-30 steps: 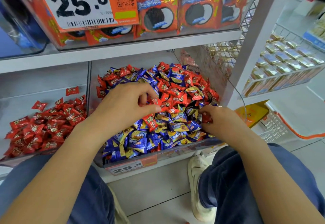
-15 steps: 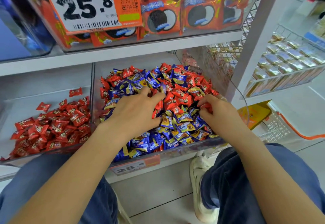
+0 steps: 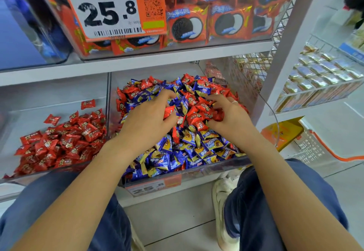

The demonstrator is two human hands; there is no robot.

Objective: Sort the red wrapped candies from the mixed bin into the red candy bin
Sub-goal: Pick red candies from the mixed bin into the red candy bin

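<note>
Red foil shows between the curled fingers of my left hand: it grips a red candy at its fingertips, pressed into the heap of the mixed bin. My right hand lies just to the right of that grip, fingers curled down among red wrappers; it looks to be clutching some, though I cannot tell how many. A ring sits on one of its fingers. Between the two hands the pile is mostly red, while nearer me, below both wrists, it is almost all blue-and-gold candies. Beyond the fingertips red and blue lie mixed up to the back of the bin. Left of my left hand, past a clear divider, the red bin holds a loose spread of red candies, with a few singles lying apart behind it. Above both hands a shelf carries orange cookie packs behind a price tag reading 25.8. Below my arms I see blue trousers and a white shoe.
</note>
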